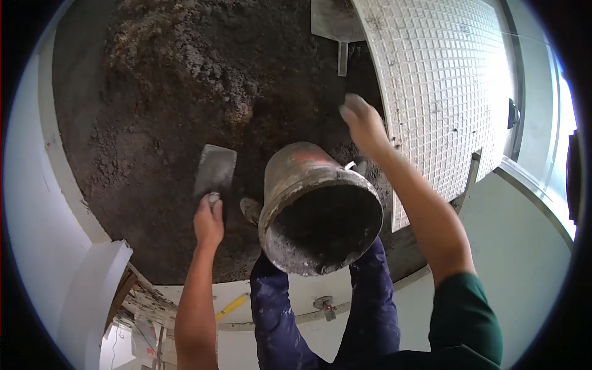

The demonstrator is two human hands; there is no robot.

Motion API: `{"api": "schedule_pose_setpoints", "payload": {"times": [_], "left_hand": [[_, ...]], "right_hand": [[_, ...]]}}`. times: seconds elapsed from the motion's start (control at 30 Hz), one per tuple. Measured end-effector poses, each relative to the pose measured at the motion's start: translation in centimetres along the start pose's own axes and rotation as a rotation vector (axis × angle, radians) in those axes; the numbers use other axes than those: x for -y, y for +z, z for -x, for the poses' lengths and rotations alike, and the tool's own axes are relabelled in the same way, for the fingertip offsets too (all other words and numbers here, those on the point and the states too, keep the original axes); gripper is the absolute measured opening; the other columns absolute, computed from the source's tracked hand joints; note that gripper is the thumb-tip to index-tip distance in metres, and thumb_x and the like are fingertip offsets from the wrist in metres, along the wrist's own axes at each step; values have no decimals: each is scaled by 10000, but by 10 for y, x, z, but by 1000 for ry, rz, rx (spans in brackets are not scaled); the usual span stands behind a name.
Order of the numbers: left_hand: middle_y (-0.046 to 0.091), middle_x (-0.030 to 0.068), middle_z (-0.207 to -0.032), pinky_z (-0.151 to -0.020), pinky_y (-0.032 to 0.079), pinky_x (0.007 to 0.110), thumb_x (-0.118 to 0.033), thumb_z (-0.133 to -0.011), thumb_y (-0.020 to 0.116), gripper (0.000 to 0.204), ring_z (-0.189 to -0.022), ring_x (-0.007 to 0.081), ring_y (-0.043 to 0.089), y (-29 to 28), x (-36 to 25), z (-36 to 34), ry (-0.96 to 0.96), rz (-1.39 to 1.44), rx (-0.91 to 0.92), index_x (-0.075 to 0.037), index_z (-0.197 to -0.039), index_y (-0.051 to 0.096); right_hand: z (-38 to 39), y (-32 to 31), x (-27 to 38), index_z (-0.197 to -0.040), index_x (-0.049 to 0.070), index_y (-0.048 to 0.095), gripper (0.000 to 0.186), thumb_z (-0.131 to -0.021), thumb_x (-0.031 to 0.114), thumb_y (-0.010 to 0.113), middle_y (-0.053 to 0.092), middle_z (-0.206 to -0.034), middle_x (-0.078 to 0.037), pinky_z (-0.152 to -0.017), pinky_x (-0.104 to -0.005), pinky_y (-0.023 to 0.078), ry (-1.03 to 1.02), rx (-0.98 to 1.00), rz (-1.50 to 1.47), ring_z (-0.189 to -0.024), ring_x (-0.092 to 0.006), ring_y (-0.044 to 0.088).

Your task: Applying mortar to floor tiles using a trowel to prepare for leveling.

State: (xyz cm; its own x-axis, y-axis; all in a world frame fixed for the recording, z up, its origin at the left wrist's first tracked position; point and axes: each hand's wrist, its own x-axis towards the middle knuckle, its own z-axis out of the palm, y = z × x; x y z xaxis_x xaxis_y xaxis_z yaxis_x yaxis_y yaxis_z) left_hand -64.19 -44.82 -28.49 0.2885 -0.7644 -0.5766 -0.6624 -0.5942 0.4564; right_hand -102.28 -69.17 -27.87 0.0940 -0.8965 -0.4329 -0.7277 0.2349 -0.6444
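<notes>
My left hand [209, 223] is closed round the handle of a flat, rectangular metal trowel [214, 169], whose blade points away over dark, crumbly mortar-like material [142, 160]. Between my legs a mud-caked bucket [290, 185] stands tilted, its mouth turned toward me, with grey residue inside. Beyond the bucket on the right, my right hand [364, 123] is raised with its fingers curled in, close to a pale panel with a grid pattern [431, 80]. Slight blur hides whether anything sits in those fingers.
A heap of the dark material [203, 61] rises at the far left. A wide, flat grey tool with a short handle [339, 28] lies at the far edge. Near my left knee is a yellow tool [232, 305]; a small device with a red light [325, 305] lies between my legs. Walls flank both sides.
</notes>
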Motion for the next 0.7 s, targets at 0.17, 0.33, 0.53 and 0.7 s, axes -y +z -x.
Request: {"api": "schedule_pose_setpoints", "payload": {"times": [0.17, 0.33, 0.53, 0.7], "left_hand": [[696, 86, -906, -687, 499, 329, -264, -1085, 557, 348, -777, 203, 659, 14, 1, 3, -130, 211, -238, 26, -1263, 626], [536, -54, -811, -564, 369, 229, -307, -1105, 530, 298, -670, 39, 458, 35, 0, 18, -334, 619, -305, -26, -1162, 611], [589, -26, -896, -577, 414, 231, -371, -1079, 566, 315, -688, 67, 516, 19, -37, 15, -435, 783, -346, -67, -1145, 619], [616, 42, -928, -576, 479, 261, -421, -1006, 674, 397, -712, 112, 572, -37, -62, -10, -730, 1130, -252, -73, -1191, 636]], "right_hand": [[-170, 83, -108, -1493, -130, 331, 727, -1020, 343, 615, 508, -1466, -323, -1138, -469, 420, 516, -275, 89, -1376, -454, 511], [-203, 97, -124, -1435, -110, 407, 706, -974, 344, 691, 562, -1403, -316, -1063, -498, 482, 683, -287, -55, -1307, -444, 579], [-197, 91, -34, -1192, -21, 591, 383, -988, 290, 679, 695, -1038, -175, -776, -472, 544, 438, -344, -240, -900, -325, 695], [-98, 44, 91, -950, 54, 605, 179, -1015, 217, 639, 592, -785, -51, -498, -325, 412, 695, -102, -1270, -570, -142, 509]]}}
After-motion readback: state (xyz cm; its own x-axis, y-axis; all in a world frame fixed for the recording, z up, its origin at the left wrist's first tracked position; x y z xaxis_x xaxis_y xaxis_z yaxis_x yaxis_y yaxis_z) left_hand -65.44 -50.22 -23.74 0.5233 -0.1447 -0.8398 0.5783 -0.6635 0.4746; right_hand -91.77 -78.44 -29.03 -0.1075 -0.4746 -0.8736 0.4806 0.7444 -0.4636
